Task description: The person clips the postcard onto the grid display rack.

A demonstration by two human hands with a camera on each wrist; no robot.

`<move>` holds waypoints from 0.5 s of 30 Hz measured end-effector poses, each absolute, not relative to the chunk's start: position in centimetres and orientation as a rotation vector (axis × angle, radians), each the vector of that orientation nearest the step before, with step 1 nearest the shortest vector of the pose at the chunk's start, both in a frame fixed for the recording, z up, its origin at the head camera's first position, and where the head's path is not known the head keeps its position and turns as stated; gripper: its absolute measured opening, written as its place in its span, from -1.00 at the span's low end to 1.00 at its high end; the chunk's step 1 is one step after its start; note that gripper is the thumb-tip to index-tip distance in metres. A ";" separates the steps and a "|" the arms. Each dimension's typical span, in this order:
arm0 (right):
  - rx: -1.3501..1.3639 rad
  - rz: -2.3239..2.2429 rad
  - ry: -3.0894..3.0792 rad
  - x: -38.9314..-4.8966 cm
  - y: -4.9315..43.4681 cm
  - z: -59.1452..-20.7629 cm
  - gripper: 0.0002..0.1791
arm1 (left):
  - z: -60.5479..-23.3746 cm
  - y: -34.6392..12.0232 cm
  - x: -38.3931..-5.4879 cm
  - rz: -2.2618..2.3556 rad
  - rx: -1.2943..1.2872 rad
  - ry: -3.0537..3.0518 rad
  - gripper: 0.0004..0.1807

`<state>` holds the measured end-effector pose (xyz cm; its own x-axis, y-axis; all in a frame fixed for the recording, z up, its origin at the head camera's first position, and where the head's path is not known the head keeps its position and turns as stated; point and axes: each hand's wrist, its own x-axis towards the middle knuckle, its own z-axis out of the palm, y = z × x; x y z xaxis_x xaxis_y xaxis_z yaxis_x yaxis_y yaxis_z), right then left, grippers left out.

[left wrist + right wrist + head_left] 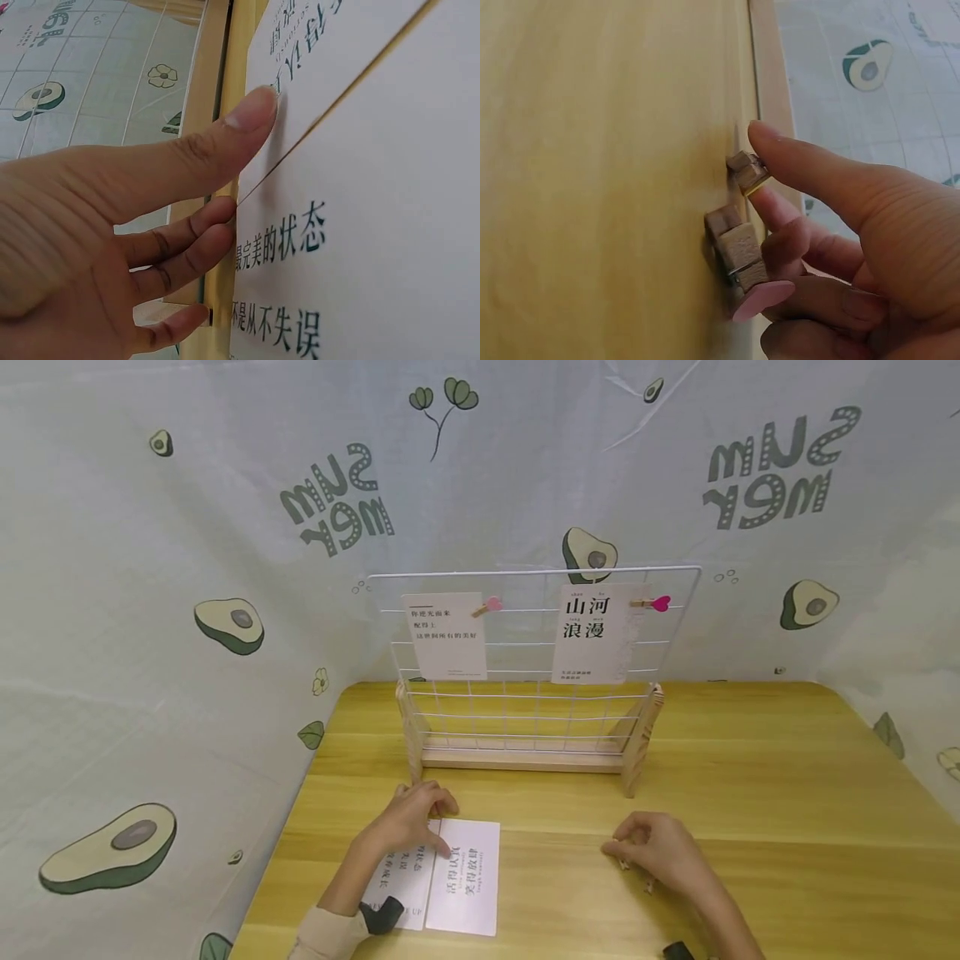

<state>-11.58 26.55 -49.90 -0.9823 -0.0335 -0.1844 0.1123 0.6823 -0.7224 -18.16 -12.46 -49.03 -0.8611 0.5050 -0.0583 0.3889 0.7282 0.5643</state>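
Note:
Two white cards printed with Chinese text lie side by side on the table: a left card (pixel 408 881) and a right card (pixel 472 910). My left hand (pixel 408 818) is over their far ends. Its thumb (pixel 255 112) is at the right card's surface, and the other fingers are at the far edge. Farther right, my right hand (pixel 660 852) pinches a small wooden clothespin (pixel 748 172) between thumb and index finger, low over the table. Beside it lies another wooden clothespin (pixel 741 247) with a pink heart, close to the curled fingers.
Behind the hands stands a white wire grid (pixel 517 696) on a wooden base (pixel 525 760). A card (pixel 447 652) hangs on it by a pink-heart clothespin (pixel 491 604), and another card (pixel 588 652) by a magenta-heart clothespin (pixel 658 603). An avocado-print cloth (pixel 480 485) surrounds the table.

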 end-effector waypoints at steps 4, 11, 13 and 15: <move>0.079 -1.160 2.733 -11.7 26.6 -50.1 -0.65 | -49.4 -12.2 -18.2 0.825 0.711 2.747 -0.49; 0.059 -1.124 2.791 -11.9 26.7 -50.2 -0.60 | -49.7 -11.8 -18.4 0.851 0.664 2.778 -0.53; 0.036 -1.156 2.806 -11.9 26.7 -50.3 -0.62 | -49.7 -11.8 -18.4 0.855 0.645 2.781 -0.53; 0.026 -1.212 2.804 -12.0 26.7 -50.4 -0.66 | -49.6 -11.8 -18.3 0.850 0.635 2.785 -0.53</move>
